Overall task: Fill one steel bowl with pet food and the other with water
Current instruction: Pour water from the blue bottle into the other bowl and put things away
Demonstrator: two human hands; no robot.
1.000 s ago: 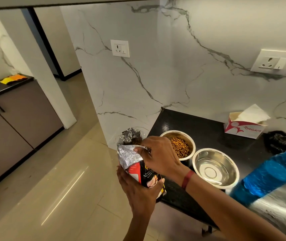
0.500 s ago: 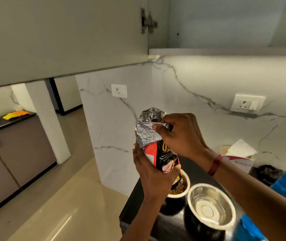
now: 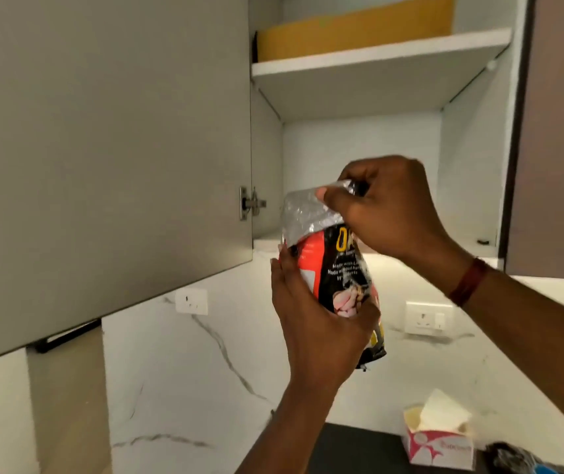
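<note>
1. The red-and-black foil pet food bag (image 3: 338, 268) stands nearly upright in mid-air, its long axis vertical and its crumpled silver top pointing up, leaning slightly left.
2. The left hand (image 3: 315, 323) wraps the bag's lower body from the left, fingers curled round its front.
3. The right hand (image 3: 383, 206) closes on the silver top from the right, thumb and fingers pinching the folded foil.
4. Behind both hands, the open grey wall cabinet (image 3: 352, 165) shows a white shelf.
5. Below the right forearm sits a white-and-pink cardboard tissue box (image 3: 439, 443) on the black countertop (image 3: 352, 449).

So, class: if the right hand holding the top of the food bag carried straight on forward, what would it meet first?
Probably nothing at first: the right hand and pet food bag face the open cabinet's bare lower compartment; its back wall comes next, though depth is unclear.
</note>
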